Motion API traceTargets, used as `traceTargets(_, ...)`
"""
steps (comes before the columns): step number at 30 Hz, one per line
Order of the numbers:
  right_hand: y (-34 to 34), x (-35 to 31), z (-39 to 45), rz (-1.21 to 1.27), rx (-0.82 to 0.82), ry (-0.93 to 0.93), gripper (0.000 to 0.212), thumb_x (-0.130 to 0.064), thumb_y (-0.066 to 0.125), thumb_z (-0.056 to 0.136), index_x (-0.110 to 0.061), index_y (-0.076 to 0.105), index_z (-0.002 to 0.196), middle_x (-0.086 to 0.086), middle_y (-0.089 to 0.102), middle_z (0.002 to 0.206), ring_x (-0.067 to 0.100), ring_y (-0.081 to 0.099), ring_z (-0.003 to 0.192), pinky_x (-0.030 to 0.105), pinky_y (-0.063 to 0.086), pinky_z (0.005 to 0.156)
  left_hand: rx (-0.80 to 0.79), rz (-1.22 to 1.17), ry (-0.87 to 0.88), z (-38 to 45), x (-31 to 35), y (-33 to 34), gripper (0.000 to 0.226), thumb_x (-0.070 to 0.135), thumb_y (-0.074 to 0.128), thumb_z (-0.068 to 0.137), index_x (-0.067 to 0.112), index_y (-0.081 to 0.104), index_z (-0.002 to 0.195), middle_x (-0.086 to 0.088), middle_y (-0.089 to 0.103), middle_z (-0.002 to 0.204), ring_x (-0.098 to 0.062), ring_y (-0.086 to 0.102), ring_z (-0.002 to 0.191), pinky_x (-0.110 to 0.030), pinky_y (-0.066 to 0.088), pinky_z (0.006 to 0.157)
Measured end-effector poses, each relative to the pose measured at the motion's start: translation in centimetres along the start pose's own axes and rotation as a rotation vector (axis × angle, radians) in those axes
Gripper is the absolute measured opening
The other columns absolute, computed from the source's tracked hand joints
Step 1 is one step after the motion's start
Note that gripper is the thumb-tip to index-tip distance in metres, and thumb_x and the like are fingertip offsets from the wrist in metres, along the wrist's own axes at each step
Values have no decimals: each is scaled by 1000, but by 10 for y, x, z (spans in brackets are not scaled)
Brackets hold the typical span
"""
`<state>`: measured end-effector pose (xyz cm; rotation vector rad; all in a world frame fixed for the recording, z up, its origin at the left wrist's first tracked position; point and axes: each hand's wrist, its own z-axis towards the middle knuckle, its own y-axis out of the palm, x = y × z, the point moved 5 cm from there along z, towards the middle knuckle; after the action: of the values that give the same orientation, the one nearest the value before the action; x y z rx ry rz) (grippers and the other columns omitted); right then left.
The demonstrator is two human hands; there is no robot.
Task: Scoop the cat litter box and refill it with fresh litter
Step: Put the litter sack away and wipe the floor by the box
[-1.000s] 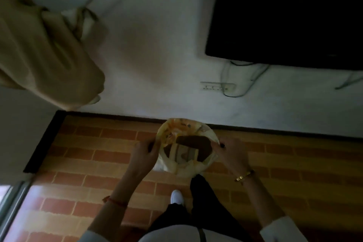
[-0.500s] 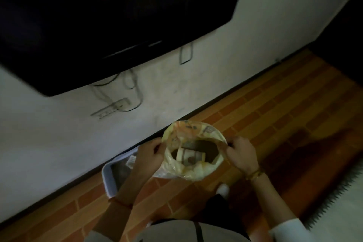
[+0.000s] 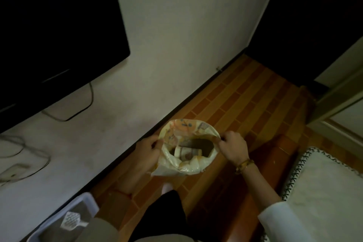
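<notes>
The person holds a yellowish plastic bag open over the brick-patterned floor, beside the wall. The left hand pinches the bag's left rim, and the right hand pinches the right rim, fingers curled on the plastic. Inside the bag lies a rolled packet; I cannot tell what it is. The litter box sits on the floor well to the bag's lower left, against the wall, with a white slotted scoop lying in it. A white cushion lies to the bag's right.
</notes>
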<state>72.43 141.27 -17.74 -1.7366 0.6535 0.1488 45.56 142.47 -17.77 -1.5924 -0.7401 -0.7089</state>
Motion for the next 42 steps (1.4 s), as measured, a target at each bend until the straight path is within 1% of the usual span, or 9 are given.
traceTargets(6,-36,40,126,22,-55,22,35,-38,53,93,-14,68,71,0,57,59,14,52,50,24,37,46,-56,30,27,122,38,68,43,19,54,94,24,41,54,7,38,47,-7,40,46,-15,31,46)
traceTargets(11,-67,54,239,-20,-100,-2,42,-38,50,95,-20,51,57,-4,45,51,10,40,43,21,30,43,-82,28,29,225,57,115,33,23,54,93,2,59,68,-10,53,56,-19,46,51,-21,32,51)
traceTargets(14,-87,60,307,-80,-102,-23,40,-39,47,96,-13,64,70,-3,46,53,11,41,44,20,29,40,-87,41,38,279,83,132,37,20,53,93,14,51,56,7,42,50,-3,40,45,-12,30,49)
traceTargets(17,-103,65,373,-97,-113,-65,42,-42,45,97,-12,68,80,-2,48,56,10,39,44,19,28,39,-88,32,38,330,112,148,35,30,51,89,26,45,55,14,42,49,3,53,49,-7,38,52)
traceTargets(20,-122,68,440,-160,-127,-94,46,-43,44,97,-13,56,64,-1,42,53,13,35,43,22,26,40,-66,48,11,385,131,166,35,45,40,83,26,44,54,12,40,47,-3,44,43,-10,30,48)
traceTargets(28,-129,90,603,-129,-260,-293,50,-32,51,97,-21,28,54,1,25,52,14,21,46,25,16,48,1,130,-99,507,147,231,48,17,51,96,31,34,53,11,36,49,-3,36,47,-12,24,52)
traceTargets(32,-123,101,686,-195,-372,-368,50,-33,52,96,-20,29,54,1,26,52,12,22,45,24,17,46,42,111,-227,558,136,275,45,23,49,97,26,39,54,6,40,49,-6,39,47,-14,26,49)
traceTargets(36,-103,108,753,-278,-465,-451,47,-30,48,98,-25,28,56,-7,27,55,6,26,47,20,17,44,97,30,-352,598,102,327,49,39,41,93,1,60,68,-17,59,56,-28,56,51,-37,43,52)
traceTargets(42,-12,141,847,-309,-547,-474,46,-25,47,99,-23,29,56,-10,22,60,2,25,51,17,17,45,110,35,-468,657,28,402,37,20,50,96,-1,56,66,-19,60,61,-29,58,56,-40,43,54)
